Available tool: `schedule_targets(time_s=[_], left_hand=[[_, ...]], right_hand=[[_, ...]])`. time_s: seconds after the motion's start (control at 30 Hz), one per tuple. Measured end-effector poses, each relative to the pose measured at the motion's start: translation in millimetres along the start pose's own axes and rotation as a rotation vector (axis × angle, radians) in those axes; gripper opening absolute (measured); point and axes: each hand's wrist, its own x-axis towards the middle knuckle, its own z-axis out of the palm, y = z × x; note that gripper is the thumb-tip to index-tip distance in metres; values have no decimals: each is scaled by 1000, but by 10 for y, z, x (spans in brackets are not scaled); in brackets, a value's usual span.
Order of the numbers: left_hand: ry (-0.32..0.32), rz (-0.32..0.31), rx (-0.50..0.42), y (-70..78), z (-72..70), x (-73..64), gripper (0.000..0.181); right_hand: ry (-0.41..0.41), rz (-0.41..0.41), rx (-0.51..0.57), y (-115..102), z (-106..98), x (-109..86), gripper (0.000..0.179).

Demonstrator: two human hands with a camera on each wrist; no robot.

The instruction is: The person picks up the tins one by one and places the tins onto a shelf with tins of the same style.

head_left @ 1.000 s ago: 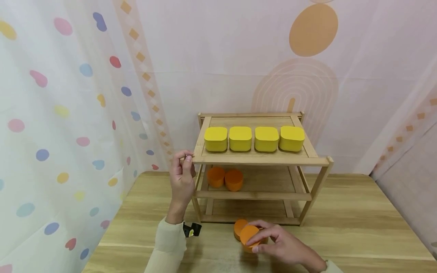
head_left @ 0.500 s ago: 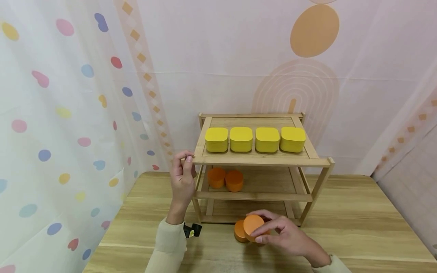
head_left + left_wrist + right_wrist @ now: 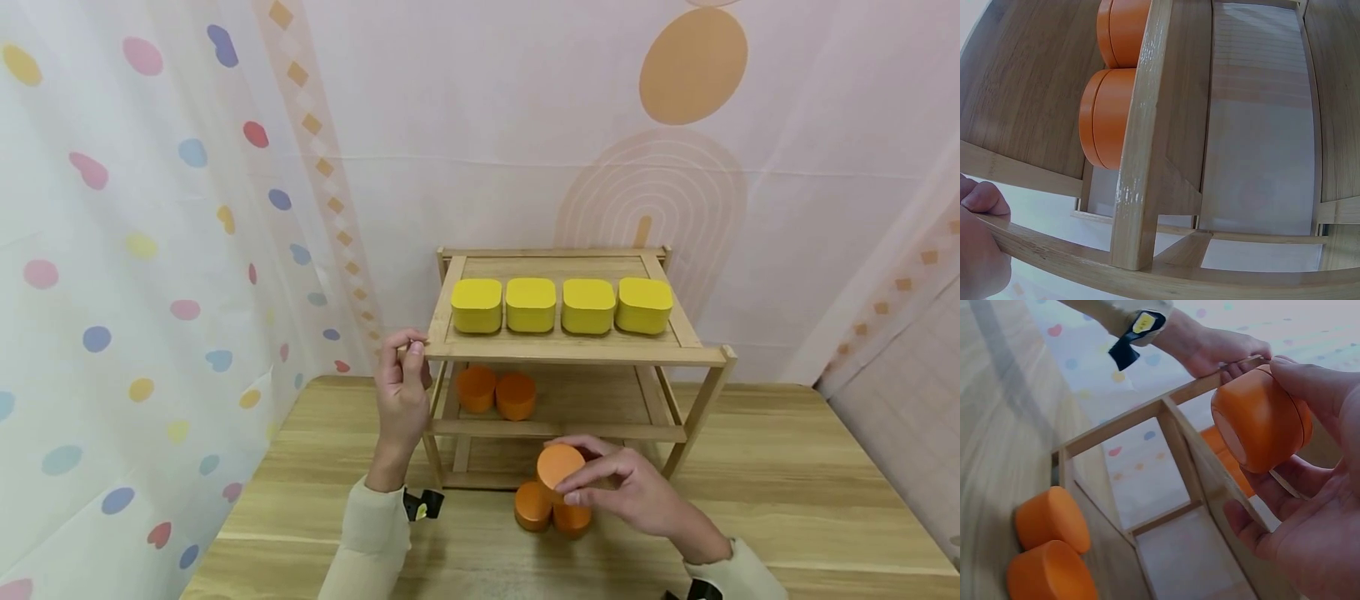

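My right hand holds a round orange tin between thumb and fingers, raised in front of the wooden rack. Below it on the table stand two more orange tins, a left one and a right one. At the rack's front left corner, my left hand grips the top frame with thumb and fingers; the left wrist view shows its thumb and a finger on the wooden bar. Two orange tins sit side by side at the left of the middle shelf.
Several yellow rounded-square tins stand in a row on the top shelf. The bottom shelf lies low behind the held tin. A patterned curtain hangs behind the wood-grain table.
My right hand has lifted its orange tin up and slightly right, toward the rack, uncovering the right-hand tin on the table. The left hand stays on the rack corner.
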Motion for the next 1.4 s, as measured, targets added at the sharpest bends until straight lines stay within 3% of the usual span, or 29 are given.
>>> schedule_targets(time_s=[0.27,0.53,0.9,1.1,1.3,1.4], left_hand=[[-2,5,12,-15,-5,-5,17],[0,15,-2,-16,-7,20,20],[-2,-14,-4,-1,2,3,21],[1,-17,4,-3,-2,5,23],[6,-13,3,-9,-5,2,21],[3,-13,-8,-15,-2,3,21]], right_hand=[[26,-10,-43,-15,-53,51,21],[49,-4,-14,-22,-72,146,22],[140,3,-110,-13,-140,241,21],[172,42,-126,-15,-209,286,19],[190,163,-98,-28,-241,324,16],[192,173,-108,-8,-247,344,16]])
